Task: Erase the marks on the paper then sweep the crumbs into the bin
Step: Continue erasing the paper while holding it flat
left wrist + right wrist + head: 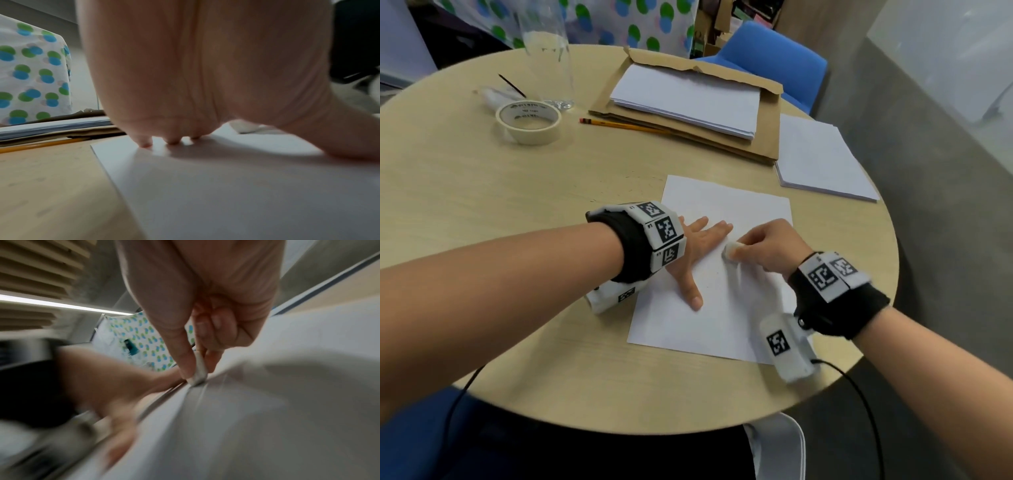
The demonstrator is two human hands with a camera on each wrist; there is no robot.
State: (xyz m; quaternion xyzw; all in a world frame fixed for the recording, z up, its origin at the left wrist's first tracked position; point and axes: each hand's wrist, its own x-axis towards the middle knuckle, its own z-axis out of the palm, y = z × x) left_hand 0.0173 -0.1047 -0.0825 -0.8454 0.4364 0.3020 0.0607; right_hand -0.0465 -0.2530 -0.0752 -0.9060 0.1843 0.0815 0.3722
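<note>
From the head view, the erasing step is in hand. The left hand (695, 253) lies flat on the sheet (726, 205), fingers straight and spread, pinning it to the round surface (482, 205). The right hand (767, 245) has its grip closed on a small white eraser (730, 251), pinched between thumb and fingertips and set down on the sheet near its middle, just beside the left fingertips. A few faint specks below the eraser may be crumbs or leftover marks; they are too small to tell. No bin shows in this view. A pencil (619, 125), a tape roll (529, 121) and paper stacks (685, 99) lie well apart at the far side.

The left wrist view shows the left fingertips (145, 143) pressed on the sheet (226, 194), palm arched above it, with the eraser (245, 127) just beyond them.

The right wrist view is smeared by motion. The eraser (198, 373) stands nearly upright in the pinch, its lower end touching the sheet (267, 402); faint streaks run out from that point.

By my reading the sheet is already mostly clean, so erasing looks close to done. Next comes short, firm rubbing over whatever remains while the left hand holds the sheet, then gathering the crumbs toward an edge, once the bin is located.
</note>
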